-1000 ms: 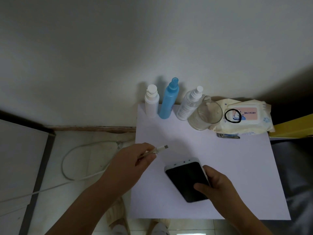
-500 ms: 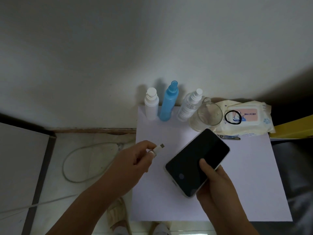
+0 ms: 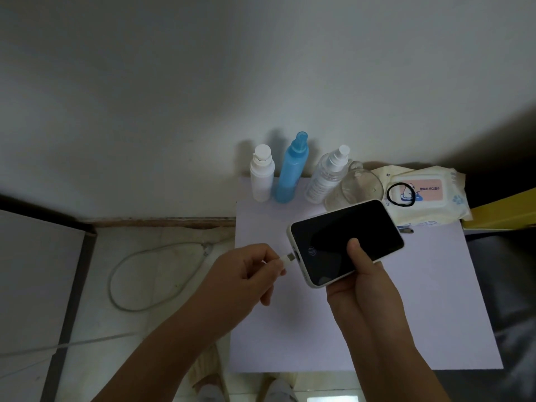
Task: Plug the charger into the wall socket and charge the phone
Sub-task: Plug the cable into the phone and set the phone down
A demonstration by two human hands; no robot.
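Observation:
My right hand (image 3: pixel 364 281) holds a black-screened phone (image 3: pixel 345 240) in a pale case above the white table (image 3: pixel 420 314), thumb on the screen. A fingerprint icon glows near the phone's lower end. My left hand (image 3: pixel 246 274) pinches the white cable plug (image 3: pixel 288 258), whose metal tip touches the port at the phone's bottom edge. The white charging cable (image 3: pixel 130 274) loops over the floor on the left. No wall socket or charger brick is in view.
At the table's back edge stand a white bottle (image 3: pixel 262 175), a blue spray bottle (image 3: pixel 291 172), a clear spray bottle (image 3: pixel 326 178) and a glass cup (image 3: pixel 355 190). A wet-wipes pack (image 3: pixel 423 195) with a black hair tie lies right. Grey furniture (image 3: pixel 34 285) stands left.
My right hand lifted the phone off the table and turned its bottom edge toward the left. My left hand brought the plug rightward to the phone's port.

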